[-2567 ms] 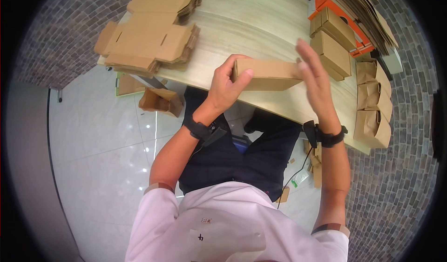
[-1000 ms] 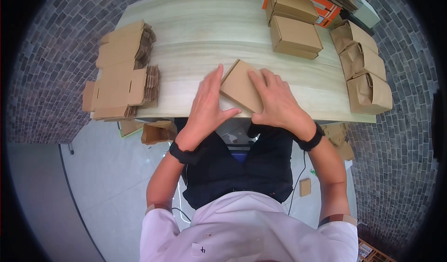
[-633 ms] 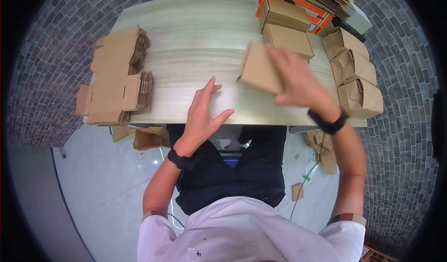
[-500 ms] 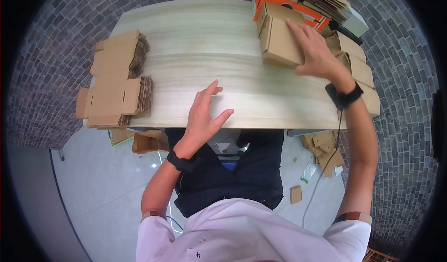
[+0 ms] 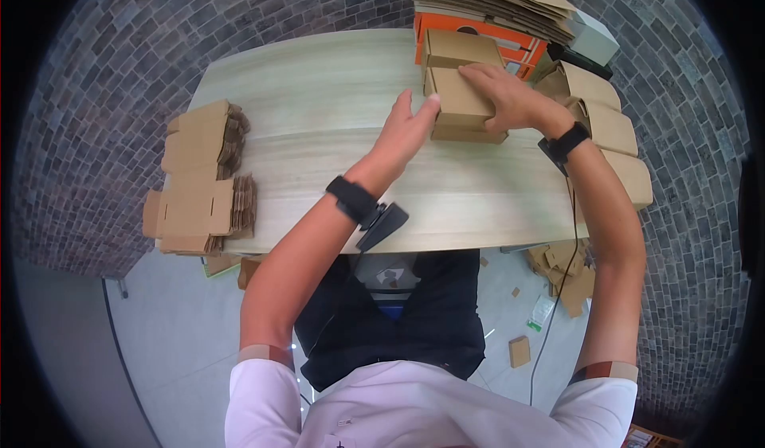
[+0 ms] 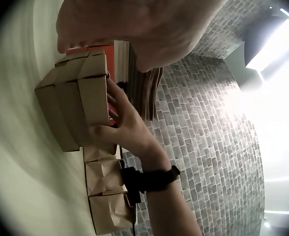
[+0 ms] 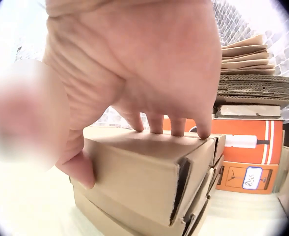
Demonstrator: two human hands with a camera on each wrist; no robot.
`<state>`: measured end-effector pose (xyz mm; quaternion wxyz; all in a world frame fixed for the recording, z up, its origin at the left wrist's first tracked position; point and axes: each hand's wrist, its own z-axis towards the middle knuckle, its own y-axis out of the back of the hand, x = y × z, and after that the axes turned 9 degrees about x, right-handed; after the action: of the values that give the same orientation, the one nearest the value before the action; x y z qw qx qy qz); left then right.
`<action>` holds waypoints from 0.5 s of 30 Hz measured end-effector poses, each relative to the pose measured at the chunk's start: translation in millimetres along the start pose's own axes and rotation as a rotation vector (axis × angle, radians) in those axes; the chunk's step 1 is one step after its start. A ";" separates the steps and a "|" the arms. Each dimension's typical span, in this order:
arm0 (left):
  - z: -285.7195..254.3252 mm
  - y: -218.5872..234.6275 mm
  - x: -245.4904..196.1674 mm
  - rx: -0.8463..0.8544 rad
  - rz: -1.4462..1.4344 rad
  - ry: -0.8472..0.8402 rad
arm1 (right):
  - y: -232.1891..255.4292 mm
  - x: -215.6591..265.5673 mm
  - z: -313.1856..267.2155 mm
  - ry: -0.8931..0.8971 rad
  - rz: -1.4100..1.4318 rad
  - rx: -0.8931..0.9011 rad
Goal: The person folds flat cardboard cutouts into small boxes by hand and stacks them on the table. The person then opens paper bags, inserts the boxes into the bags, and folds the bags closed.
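My right hand (image 5: 510,97) lies over a small closed cardboard box (image 5: 458,96), thumb against its near side and fingertips along the top's far edge. That box sits on a lower cardboard box (image 5: 466,134), their edges roughly lined up in the right wrist view. My left hand (image 5: 406,133) is by the pile's left side, fingers extended, its thumb tip right at the upper box's left edge. Just behind stands another cardboard box (image 5: 462,46), partly hidden by the front pile.
Flat die-cut cardboard blanks (image 5: 195,209) are piled at the table's left end. Folded brown paper bags (image 5: 621,133) line the right edge. An orange box (image 5: 438,24) beneath stacked cardboard sheets (image 5: 494,2) stands at the back. Cardboard scraps (image 5: 562,265) lie on the floor.
My right hand has carried the box from the table's middle to the right rear and onto the pile. My left hand has moved forward and right to the pile's left side.
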<state>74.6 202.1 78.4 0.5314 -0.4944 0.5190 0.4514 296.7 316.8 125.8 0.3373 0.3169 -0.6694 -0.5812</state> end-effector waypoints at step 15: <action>57.9 -27.5 12.7 -0.055 -0.103 0.197 | -87.6 6.4 -45.3 -0.234 1.109 -0.489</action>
<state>108.7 256.4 65.7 0.4867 -0.5767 0.5301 0.3867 332.9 275.1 43.9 0.5765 -0.2309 -0.6143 -0.4867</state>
